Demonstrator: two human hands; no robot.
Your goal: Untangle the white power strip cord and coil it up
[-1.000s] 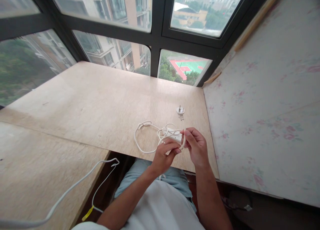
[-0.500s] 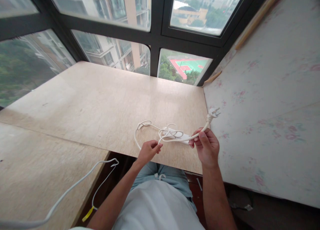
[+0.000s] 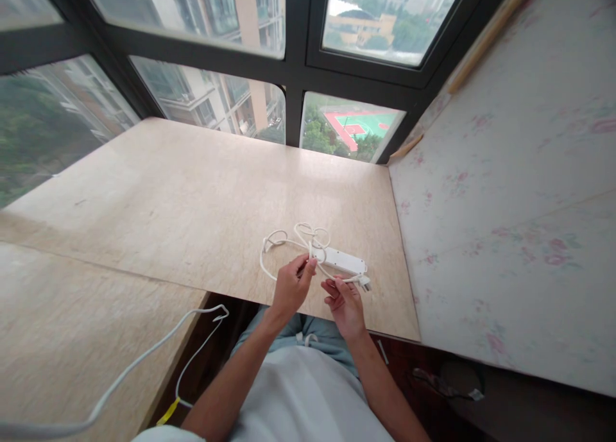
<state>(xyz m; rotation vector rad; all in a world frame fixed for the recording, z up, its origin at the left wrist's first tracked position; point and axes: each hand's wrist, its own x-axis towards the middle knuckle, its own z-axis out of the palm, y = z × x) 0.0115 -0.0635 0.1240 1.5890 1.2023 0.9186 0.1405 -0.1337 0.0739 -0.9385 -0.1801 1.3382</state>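
Note:
A white power strip (image 3: 339, 260) lies on the beige stone sill (image 3: 202, 198) near its front edge, its white cord (image 3: 283, 240) looped to the left. My left hand (image 3: 291, 287) is closed, pinching the cord beside the strip's left end. My right hand (image 3: 344, 301) sits palm up just below the strip, fingers curled round the cord near the plug (image 3: 364, 281), which rests at the strip's right end.
Dark-framed windows (image 3: 293, 76) stand behind the sill. A flowered panel (image 3: 505, 192) borders it on the right. Another white cable (image 3: 144, 358) with a yellow tag hangs over the lower slab at the left.
My right hand has brought the plug end down from the right and in toward the strip. The cord loops have bunched nearer the strip. My left hand has risen to the cord.

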